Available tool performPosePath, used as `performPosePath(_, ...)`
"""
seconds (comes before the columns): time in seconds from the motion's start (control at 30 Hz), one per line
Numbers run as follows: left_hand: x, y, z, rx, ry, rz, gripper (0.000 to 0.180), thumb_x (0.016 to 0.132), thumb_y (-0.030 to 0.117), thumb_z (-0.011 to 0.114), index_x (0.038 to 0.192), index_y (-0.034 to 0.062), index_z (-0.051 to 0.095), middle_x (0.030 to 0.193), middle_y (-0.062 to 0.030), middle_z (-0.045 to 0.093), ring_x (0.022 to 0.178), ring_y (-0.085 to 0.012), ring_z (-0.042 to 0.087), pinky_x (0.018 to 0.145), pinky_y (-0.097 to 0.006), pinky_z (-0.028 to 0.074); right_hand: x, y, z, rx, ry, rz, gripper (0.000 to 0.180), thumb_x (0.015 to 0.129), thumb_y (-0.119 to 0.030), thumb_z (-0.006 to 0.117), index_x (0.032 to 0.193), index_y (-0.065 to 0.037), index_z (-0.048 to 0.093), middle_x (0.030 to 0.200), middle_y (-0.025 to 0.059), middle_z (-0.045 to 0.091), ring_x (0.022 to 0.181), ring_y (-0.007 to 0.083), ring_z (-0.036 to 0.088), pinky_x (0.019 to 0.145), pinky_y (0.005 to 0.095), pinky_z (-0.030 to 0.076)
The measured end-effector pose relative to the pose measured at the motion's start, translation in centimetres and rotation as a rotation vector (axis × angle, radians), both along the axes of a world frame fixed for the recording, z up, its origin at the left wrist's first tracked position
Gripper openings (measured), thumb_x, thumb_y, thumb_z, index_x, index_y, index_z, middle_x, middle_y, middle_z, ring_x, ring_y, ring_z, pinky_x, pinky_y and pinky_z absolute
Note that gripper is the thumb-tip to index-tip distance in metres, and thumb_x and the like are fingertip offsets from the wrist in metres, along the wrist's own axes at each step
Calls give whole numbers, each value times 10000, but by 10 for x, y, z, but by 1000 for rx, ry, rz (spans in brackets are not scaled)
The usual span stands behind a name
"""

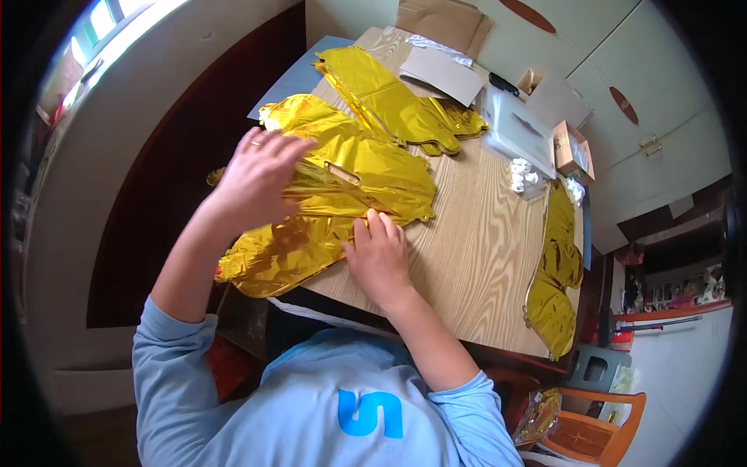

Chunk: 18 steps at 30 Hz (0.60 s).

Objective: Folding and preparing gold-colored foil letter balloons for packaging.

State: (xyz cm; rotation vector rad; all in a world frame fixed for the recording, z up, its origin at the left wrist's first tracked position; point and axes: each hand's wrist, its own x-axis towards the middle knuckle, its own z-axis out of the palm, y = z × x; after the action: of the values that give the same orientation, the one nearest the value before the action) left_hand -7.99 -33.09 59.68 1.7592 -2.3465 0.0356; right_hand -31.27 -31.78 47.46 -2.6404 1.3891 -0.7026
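Pressing flat with spread fingers, the left hand (261, 175) pinned the upper fold of a deflated gold foil balloon (350, 183), while the right hand (379, 257), also open-palmed, held down its lower edge on the wooden table (475, 257), seemingly to keep the slippery foil from sliding. Beyond lay another gold balloon (389, 97), a third gold balloon (556, 272) along the far edge, and a small cardboard box (572, 148)
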Motion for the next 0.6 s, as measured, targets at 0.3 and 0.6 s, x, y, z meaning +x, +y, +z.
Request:
performPosePath(0.3, -49, -74, -53, 527, 110, -192, 421, 753, 260, 824, 1125, 92, 720, 991, -143, 725, 1009, -343, 678, 857, -465, 528, -2, 5, -6, 11, 9, 15, 489, 868, -296, 740, 1228, 18, 631, 1124, 177, 573, 1084, 348, 538, 982, 467, 450)
performPosePath(0.6, -16, -114, -32, 352, 394, -35, 245, 858, 225, 762, 1014, 46, 704, 932, -115, 729, 875, -244, 695, 791, -377, 553, -20, -13, 17, 158, -30, 37, 552, 797, -380, 814, 1148, 27, 687, 1123, 212, 588, 1113, 396, 562, 970, 480, 492)
